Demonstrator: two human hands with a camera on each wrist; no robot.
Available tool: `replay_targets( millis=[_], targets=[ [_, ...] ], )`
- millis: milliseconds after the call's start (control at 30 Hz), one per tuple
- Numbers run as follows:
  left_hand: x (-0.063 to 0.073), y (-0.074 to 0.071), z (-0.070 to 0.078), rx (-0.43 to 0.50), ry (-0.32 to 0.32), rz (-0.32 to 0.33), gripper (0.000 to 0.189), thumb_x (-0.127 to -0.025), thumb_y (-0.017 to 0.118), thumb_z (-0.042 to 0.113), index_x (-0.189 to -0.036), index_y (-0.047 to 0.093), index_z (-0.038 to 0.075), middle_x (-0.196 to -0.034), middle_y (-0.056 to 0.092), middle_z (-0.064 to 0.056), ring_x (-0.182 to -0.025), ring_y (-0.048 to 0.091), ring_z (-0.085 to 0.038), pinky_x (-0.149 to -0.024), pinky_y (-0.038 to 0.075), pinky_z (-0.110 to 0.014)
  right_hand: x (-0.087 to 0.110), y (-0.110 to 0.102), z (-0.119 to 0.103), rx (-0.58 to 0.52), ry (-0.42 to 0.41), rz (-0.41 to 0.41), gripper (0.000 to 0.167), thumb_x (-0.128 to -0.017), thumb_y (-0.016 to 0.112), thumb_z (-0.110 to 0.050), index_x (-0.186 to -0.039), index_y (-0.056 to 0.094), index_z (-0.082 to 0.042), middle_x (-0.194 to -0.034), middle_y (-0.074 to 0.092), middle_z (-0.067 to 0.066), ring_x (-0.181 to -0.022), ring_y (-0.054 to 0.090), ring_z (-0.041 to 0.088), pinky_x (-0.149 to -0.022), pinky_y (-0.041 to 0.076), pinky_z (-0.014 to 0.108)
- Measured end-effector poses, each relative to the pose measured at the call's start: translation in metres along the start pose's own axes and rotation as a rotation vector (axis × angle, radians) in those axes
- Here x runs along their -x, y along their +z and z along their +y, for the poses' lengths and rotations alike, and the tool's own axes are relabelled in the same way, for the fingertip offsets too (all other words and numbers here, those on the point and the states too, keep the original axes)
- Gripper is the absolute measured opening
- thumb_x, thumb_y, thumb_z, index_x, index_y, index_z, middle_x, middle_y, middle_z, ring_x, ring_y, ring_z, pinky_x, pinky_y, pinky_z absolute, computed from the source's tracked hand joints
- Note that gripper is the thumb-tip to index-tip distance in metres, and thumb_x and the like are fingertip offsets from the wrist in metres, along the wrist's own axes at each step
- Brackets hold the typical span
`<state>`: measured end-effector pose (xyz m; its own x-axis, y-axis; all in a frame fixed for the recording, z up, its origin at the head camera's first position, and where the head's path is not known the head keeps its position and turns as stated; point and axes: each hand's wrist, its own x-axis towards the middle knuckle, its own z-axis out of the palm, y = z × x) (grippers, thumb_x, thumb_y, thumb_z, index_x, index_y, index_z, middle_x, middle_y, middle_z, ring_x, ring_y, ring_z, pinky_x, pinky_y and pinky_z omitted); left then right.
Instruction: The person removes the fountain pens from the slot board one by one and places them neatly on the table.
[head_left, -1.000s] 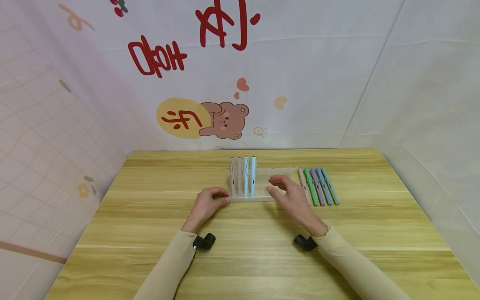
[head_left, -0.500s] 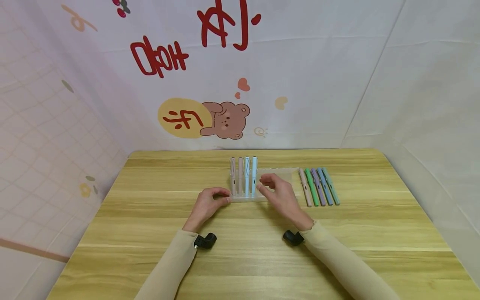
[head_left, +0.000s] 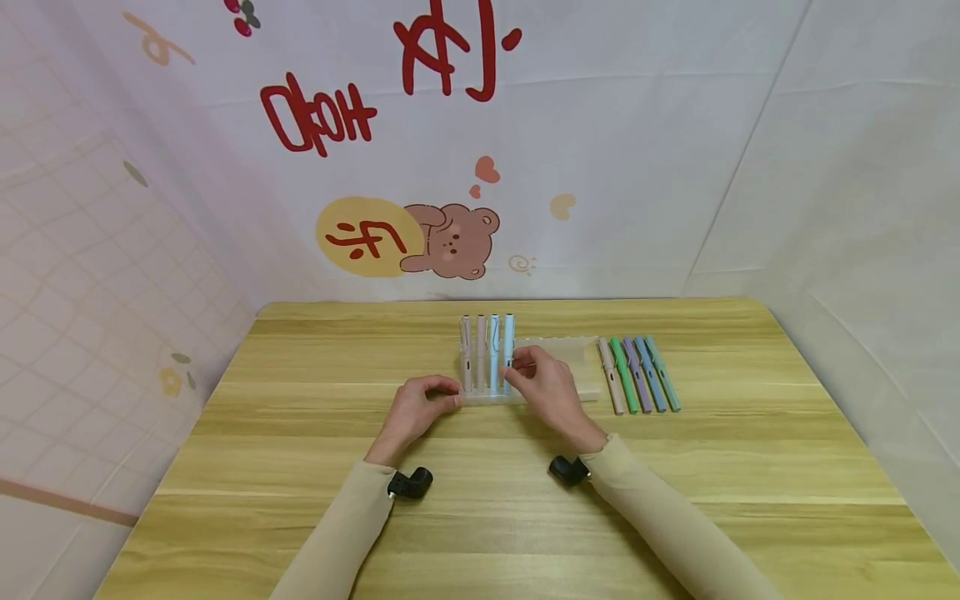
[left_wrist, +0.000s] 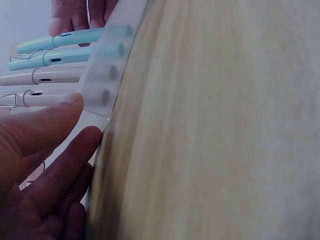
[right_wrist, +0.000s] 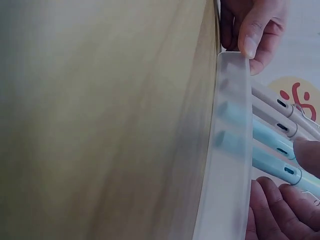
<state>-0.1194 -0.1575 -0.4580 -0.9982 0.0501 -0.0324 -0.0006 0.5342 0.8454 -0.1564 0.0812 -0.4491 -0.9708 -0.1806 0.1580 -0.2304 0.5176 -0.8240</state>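
Observation:
A clear acrylic pen holder (head_left: 589,390) stands on the table with two pale pinkish-grey pens (head_left: 481,354) and two light blue pens upright in its left part. At its left front corner my left hand (head_left: 408,412) grips the holder between thumb and fingers. My right hand (head_left: 551,392) is at the rightmost light blue pen (head_left: 509,337), pinching it with the thumb (right_wrist: 306,155) on one side and the fingers (right_wrist: 272,210) on the other. In the left wrist view, the right fingertips show right behind that pen (left_wrist: 75,38).
To the right of the holder several pens lie side by side on the table: beige (head_left: 611,379), green (head_left: 624,375), purple (head_left: 637,375), blue (head_left: 651,375) and teal (head_left: 664,375). A printed cloth (head_left: 615,167) hangs behind the wooden table (head_left: 480,517).
My right hand has moved left, from the holder's right part to the rightmost light blue pen, and its thumb and fingers have closed round it. My left hand has stayed at the holder's corner.

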Motion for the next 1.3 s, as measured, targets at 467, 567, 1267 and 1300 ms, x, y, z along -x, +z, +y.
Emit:
replay_targets(
  millis=[467,567,1267,1300],
  targets=[
    [0.000,0.000,-0.003,0.003,0.001,-0.003,0.012,-0.090,0.080,0.014,-0.102,0.079,0.013,-0.105,0.076,0.001,-0.109,0.066,-0.023,-0.100,0.048,-0.046,-0.006,0.002,-0.007,0.034,0.036,0.000,0.025,-0.096,0.077,-0.026,-0.108,0.070,-0.006,-0.095,0.074,0.005,-0.089,0.070,0.021,-0.079,0.056,0.041],
    [0.000,0.000,-0.003,0.005,0.000,-0.002,0.012,-0.090,0.080,0.014,-0.102,0.079,0.014,-0.104,0.076,0.001,-0.109,0.066,-0.022,-0.100,0.048,-0.045,-0.007,0.000,-0.007,0.020,0.033,0.011,0.024,-0.096,0.076,-0.025,-0.107,0.070,-0.005,-0.095,0.074,0.005,-0.089,0.070,0.021,-0.079,0.057,0.041],
    [0.000,0.000,-0.001,0.019,0.000,0.000,0.012,-0.090,0.080,0.013,-0.102,0.079,0.012,-0.104,0.075,0.000,-0.107,0.065,-0.022,-0.099,0.048,-0.046,0.001,-0.024,-0.022,-0.056,-0.007,0.066,0.024,-0.098,0.073,-0.025,-0.111,0.069,-0.005,-0.101,0.074,0.007,-0.092,0.071,0.023,-0.081,0.059,0.042],
    [0.000,0.000,-0.001,0.018,0.001,0.000,0.012,-0.090,0.080,0.013,-0.102,0.079,0.012,-0.104,0.075,0.000,-0.107,0.065,-0.022,-0.099,0.048,-0.046,0.002,-0.025,-0.022,-0.056,-0.007,0.065,0.025,-0.098,0.073,-0.026,-0.111,0.069,-0.005,-0.101,0.074,0.007,-0.091,0.071,0.023,-0.081,0.059,0.042]
  ],
)
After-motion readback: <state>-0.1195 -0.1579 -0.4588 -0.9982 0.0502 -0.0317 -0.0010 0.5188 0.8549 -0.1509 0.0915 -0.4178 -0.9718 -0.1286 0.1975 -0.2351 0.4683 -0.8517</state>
